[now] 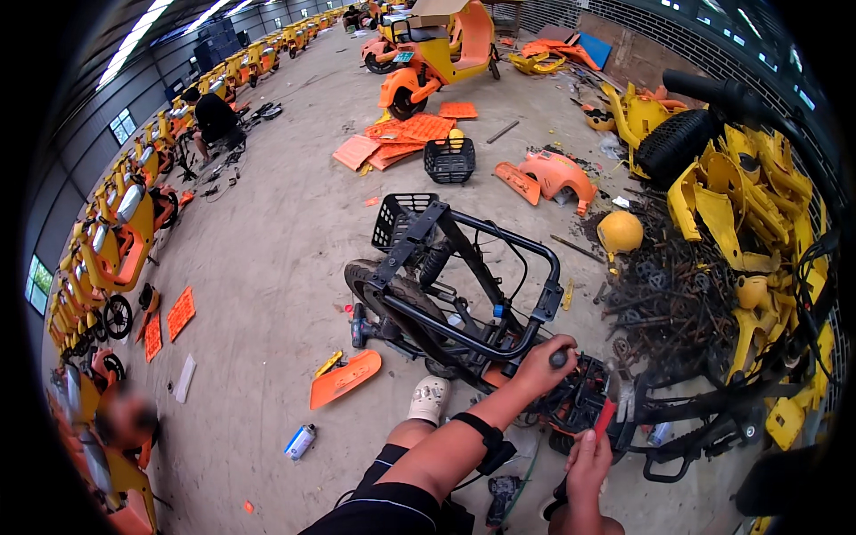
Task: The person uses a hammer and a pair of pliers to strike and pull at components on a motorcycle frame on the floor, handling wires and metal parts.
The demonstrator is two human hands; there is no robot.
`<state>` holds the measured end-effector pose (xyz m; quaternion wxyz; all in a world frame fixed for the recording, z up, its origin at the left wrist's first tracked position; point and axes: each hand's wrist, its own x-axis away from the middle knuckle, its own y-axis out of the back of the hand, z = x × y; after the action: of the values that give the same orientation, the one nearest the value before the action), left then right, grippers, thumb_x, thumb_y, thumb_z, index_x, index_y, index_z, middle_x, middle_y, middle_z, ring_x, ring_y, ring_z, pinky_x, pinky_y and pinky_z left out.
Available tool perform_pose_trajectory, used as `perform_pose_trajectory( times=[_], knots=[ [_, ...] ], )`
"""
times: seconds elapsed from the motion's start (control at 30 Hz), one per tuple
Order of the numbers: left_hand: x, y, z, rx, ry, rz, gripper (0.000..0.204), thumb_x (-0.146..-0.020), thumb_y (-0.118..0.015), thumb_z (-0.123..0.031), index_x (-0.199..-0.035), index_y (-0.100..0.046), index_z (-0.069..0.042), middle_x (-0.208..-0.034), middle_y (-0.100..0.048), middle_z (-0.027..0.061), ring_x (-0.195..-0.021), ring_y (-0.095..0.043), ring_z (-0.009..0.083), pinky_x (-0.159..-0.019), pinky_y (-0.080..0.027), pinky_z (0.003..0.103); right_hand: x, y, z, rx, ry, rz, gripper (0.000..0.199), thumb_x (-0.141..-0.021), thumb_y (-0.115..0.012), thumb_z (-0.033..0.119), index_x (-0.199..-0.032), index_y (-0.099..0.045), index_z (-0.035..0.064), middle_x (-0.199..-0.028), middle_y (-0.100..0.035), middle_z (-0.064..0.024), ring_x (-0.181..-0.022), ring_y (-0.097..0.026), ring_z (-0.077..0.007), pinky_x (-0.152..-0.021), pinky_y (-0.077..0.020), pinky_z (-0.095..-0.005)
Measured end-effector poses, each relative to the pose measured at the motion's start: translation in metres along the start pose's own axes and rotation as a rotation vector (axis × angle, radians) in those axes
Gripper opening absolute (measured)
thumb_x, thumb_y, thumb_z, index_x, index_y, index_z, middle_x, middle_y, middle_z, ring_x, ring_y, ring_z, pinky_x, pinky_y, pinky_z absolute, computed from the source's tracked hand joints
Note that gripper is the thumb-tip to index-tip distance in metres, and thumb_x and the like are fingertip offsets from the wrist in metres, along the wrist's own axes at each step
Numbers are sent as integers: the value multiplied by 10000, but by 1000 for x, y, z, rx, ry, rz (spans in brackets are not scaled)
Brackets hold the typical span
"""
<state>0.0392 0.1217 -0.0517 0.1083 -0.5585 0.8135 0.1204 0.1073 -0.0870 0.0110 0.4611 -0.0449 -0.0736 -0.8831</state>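
A stripped black scooter frame [551,260] with a wheel [360,278] and a black basket [390,223] lies before me. My left hand [538,367] is closed round a black-handled tool [559,358], whose rounded end sticks out of the fist; its other end is hidden. Below the fist is a dark section of the scooter with cables [580,392]. My right hand [588,459] grips a red-handled tool [605,417] with a grey metal head, close to that section. A dark device is strapped to my left forearm.
Dark metal parts [669,294] and yellow body panels [713,196] are heaped at the right. A cordless drill [360,328], an orange panel [346,379], a spray can [300,441] and another power tool [503,497] lie nearby. Scooters [120,227] line the left; a person [214,120] crouches farther off.
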Motion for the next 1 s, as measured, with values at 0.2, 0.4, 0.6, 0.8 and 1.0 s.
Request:
perform_pose_trajectory(
  times=[0.2, 0.4, 0.6, 0.8, 1.0],
  knots=[
    [1, -2, 1, -26, -13, -14, 152, -909, -687, -79, -1050, -646, -36, -927, -695, 118, -838, -703, 220, -791, -550, 329, 5, -2, -9, 25, -42, 68, 317, -1083, -507, 333, -965, -564, 44, -597, -465, 23, -484, -430, -53, -446, -350, -232],
    [3, -4, 3, -48, -47, -2, 139, -924, -688, -81, -1048, -644, -38, -924, -697, 124, -831, -700, 223, -784, -552, 332, 8, -5, -26, 186, -39, 67, 338, -1061, -568, 326, -922, -598, 18, -650, -523, 5, -576, -468, -84, -534, -382, -291],
    [3, -6, 4, 63, -8, 27, 131, -944, -690, -96, -1054, -642, -45, -911, -694, 122, -821, -693, 223, -774, -555, 342, 3, -5, -49, 221, 5, 92, 336, -1067, -553, 375, -945, -578, 64, -610, -444, 53, -488, -404, -45, -442, -317, -226],
    [9, -2, 5, -37, -44, 8, 145, -935, -686, -90, -1065, -629, -55, -916, -695, 148, -868, -712, 309, -774, -557, 364, 15, -11, -21, 43, -170, 95, 306, -1071, -546, 320, -927, -578, 51, -625, -471, 42, -532, -422, -45, -477, -332, -246],
    [11, -11, 11, -54, -98, 39, 134, -942, -666, -110, -1057, -614, -62, -948, -681, 154, -897, -692, 350, -787, -539, 398, 20, -15, -13, 56, 10, 77, 326, -1092, -476, 338, -932, -540, 61, -595, -434, 30, -469, -397, -46, -419, -324, -220]
  ],
)
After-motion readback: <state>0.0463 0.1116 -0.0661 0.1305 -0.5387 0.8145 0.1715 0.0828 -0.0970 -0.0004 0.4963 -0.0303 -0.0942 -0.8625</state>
